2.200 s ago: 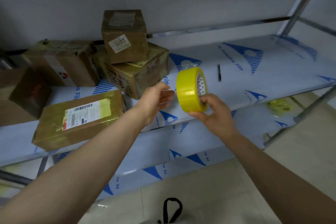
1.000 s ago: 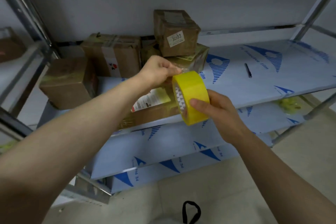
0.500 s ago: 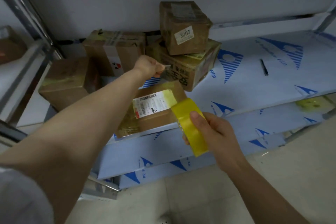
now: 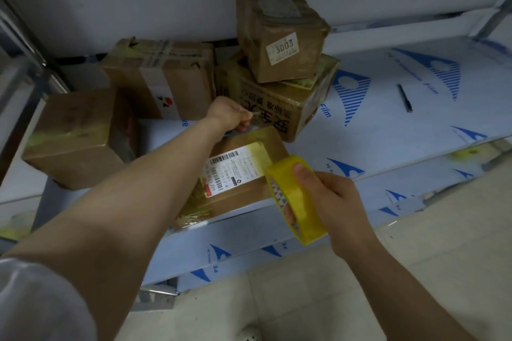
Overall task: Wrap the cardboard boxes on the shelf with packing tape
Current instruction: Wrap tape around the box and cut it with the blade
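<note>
The right hand (image 4: pixel 335 202), lower right of centre, is gripping the roll (image 4: pixel 297 199): thumb lying across the glossy yellow outer band, fingers curling in through the core. The left hand (image 4: pixel 228 115), mid-frame, is curling into a fist and pinching the free end of the strip (image 4: pixel 261 144). The strip, translucent and yellowish, is running from the roll to that pinch over the flat box (image 4: pixel 241 191); cannot tell whether it is touching the box top.

The flat box, brown cardboard with a white barcode label (image 4: pixel 232 171) and crinkled shiny tape at its near corner, is lying mid-frame at the front edge of the shelf (image 4: pixel 388 124), which is smooth white film printed in blue.

At upper centre, a cube box (image 4: pixel 279 36) is sitting tilted on a wider printed box (image 4: pixel 277 104). A slim dark pen (image 4: pixel 404 97) is lying at upper right.
</note>
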Demonstrator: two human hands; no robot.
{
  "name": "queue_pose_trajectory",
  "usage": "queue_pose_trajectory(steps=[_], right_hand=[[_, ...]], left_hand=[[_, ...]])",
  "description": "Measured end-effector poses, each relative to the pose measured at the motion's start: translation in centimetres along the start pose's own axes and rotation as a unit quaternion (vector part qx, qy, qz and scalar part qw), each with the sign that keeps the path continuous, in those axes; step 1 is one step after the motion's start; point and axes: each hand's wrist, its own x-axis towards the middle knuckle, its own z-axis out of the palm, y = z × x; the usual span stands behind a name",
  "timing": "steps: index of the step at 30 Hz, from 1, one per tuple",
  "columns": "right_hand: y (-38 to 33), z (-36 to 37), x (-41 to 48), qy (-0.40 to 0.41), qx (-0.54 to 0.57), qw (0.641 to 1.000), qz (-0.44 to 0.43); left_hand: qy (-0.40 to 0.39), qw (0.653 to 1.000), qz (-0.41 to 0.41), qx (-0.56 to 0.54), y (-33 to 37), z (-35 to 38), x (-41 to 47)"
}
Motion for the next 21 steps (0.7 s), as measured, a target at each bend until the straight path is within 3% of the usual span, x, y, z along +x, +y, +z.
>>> queue_pose_trajectory(steps=[7,14,17,21], right_hand=[[0.6,0.3,0.4,0.0,0.0,1.0,0.013],[0.9,0.1,0.5,0.003,-0.016,1.0,0.016],[0.9,0.2,0.4,-0.003,-0.011,1.0,0.012],[0.9,0.2,0.7,-0.012,0.0,1.0,0.012]], left_hand=[[0.007,0.994,0.002,0.112,-1.2,0.6,0.8],[-0.05,0.967,-0.025,0.249,-1.1,1.0,0.9],[-0.047,0.97,-0.034,0.237,-1.4,1.1,1.3],[0.069,0.969,0.093,0.216,-1.8,1.5,0.9]])
